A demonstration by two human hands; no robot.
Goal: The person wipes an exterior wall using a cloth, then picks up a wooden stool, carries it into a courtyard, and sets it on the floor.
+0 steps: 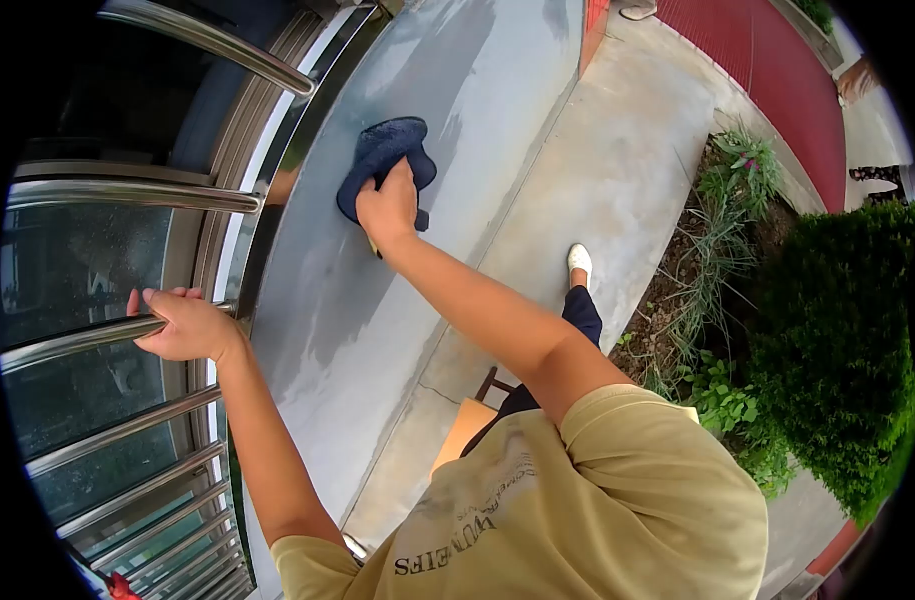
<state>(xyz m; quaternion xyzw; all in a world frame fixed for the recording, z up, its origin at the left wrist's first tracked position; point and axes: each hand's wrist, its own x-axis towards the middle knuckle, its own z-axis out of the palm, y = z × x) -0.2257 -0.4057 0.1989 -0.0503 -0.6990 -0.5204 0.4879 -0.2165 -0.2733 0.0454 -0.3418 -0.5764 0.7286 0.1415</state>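
Observation:
My right hand (pixel 389 207) is closed on a dark blue cloth (pixel 385 150), which is bunched and pressed against the grey wall (pixel 322 250). A small yellow bit shows below that hand; I cannot tell what it is. Damp-looking darker patches streak the wall around the cloth. Over on the left, my left hand (pixel 189 326) is wrapped round a shiny metal bar (pixel 77 343) of the window grille, its fingertips showing past the far side of the bar.
Several more metal bars (pixel 127 195) cross the dark window glass (pixel 87 260). Below the wall runs a concrete walkway (pixel 617 130), with my white shoe (pixel 578 259) on it. An orange-topped stool (pixel 462 432) stands beside me. Plants and a dense green bush (pixel 827 350) line the right side.

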